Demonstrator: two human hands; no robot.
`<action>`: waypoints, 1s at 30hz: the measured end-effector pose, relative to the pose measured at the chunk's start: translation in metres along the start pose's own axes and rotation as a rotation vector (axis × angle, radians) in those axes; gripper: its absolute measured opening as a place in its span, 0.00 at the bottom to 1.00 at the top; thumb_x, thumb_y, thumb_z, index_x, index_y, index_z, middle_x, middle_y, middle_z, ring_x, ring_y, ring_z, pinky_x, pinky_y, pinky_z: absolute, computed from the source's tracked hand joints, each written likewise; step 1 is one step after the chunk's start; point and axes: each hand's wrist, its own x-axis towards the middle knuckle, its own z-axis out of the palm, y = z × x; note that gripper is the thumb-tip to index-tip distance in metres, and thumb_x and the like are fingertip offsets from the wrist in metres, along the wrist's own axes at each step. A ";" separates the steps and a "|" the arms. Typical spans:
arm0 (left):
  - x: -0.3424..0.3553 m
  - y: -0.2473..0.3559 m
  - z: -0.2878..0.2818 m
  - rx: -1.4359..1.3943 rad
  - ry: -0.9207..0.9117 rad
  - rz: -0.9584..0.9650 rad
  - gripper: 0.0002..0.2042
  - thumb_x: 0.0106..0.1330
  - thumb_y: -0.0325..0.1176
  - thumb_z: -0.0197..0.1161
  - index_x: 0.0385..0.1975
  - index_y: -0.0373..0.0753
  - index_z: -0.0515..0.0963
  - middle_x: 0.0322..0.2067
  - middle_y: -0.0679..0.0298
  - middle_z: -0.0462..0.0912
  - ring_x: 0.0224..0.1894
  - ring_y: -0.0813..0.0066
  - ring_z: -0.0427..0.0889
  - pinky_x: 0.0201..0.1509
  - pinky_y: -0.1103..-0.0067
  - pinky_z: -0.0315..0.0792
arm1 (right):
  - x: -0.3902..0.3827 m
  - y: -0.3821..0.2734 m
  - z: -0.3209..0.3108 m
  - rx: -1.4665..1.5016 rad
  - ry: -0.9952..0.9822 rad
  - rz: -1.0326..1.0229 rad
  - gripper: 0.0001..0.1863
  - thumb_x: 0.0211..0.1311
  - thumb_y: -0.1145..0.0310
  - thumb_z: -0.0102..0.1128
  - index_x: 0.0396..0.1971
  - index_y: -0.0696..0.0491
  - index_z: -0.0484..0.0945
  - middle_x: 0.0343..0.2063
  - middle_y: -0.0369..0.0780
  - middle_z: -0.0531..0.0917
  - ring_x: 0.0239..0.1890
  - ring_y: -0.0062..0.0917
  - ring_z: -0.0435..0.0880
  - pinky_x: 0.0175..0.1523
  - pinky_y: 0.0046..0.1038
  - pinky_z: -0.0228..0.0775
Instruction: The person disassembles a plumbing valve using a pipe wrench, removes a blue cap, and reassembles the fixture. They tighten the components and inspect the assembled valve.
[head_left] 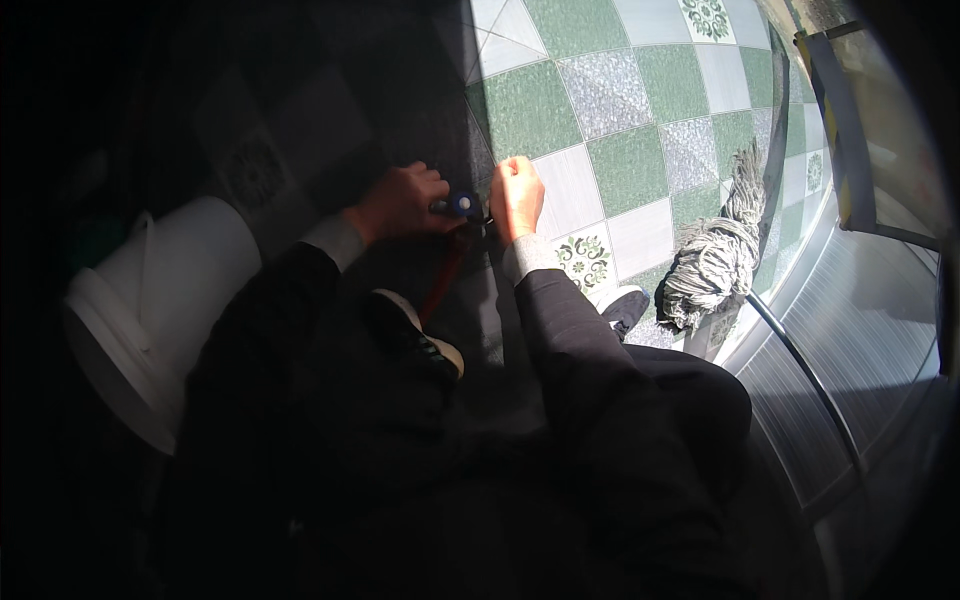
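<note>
My left hand (pixel 400 205) is closed, its fingers curled at a small blue round-ended piece with a pale centre (pixel 460 204). What kind of thing this is does not show clearly. Close beside it on the right, in sunlight, my right hand (pixel 517 195) is also closed, thumb and fingers pressed together. Whatever is in that pinch is too small or too hidden to name. A thin metallic bit (pixel 488 216) shows between the two hands. Below them, a red bar-like shape (pixel 445 275) slants down through the shadow toward my left shoe (pixel 415 335).
A white bucket (pixel 190 270) lies tipped on its side at the left. To the right, a grey string mop head (pixel 712 270) rests on green-and-white floor tiles (pixel 625 170), near a ribbed grey panel (pixel 860 330) and a striped-edged frame (pixel 842 140). Deep shadow covers the left half.
</note>
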 end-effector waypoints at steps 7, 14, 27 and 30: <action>0.003 -0.002 -0.005 0.041 -0.064 0.016 0.20 0.55 0.50 0.72 0.19 0.41 0.73 0.24 0.62 0.75 0.30 0.60 0.78 0.33 0.68 0.74 | 0.002 0.007 0.000 0.024 -0.035 -0.063 0.14 0.63 0.61 0.50 0.33 0.52 0.82 0.30 0.51 0.85 0.37 0.49 0.84 0.43 0.44 0.74; -0.004 0.001 -0.012 0.177 -0.217 0.101 0.15 0.58 0.47 0.69 0.25 0.43 0.77 0.30 0.64 0.76 0.37 0.62 0.78 0.34 0.68 0.75 | -0.017 0.010 -0.017 0.121 -0.027 -0.277 0.12 0.64 0.64 0.52 0.29 0.54 0.80 0.19 0.41 0.82 0.24 0.30 0.83 0.35 0.32 0.73; -0.022 0.037 -0.008 0.494 0.125 0.194 0.05 0.57 0.33 0.59 0.32 0.44 0.77 0.36 0.66 0.76 0.40 0.66 0.75 0.43 0.70 0.72 | -0.038 0.003 -0.084 0.127 -0.656 -0.123 0.14 0.70 0.63 0.48 0.41 0.55 0.80 0.40 0.38 0.84 0.42 0.24 0.81 0.51 0.28 0.71; -0.024 0.040 -0.004 0.536 0.154 0.190 0.07 0.59 0.32 0.58 0.35 0.43 0.78 0.41 0.64 0.77 0.44 0.65 0.74 0.47 0.67 0.71 | -0.020 0.004 -0.096 0.131 -0.927 0.242 0.17 0.71 0.56 0.50 0.49 0.51 0.75 0.43 0.38 0.79 0.42 0.28 0.81 0.43 0.34 0.80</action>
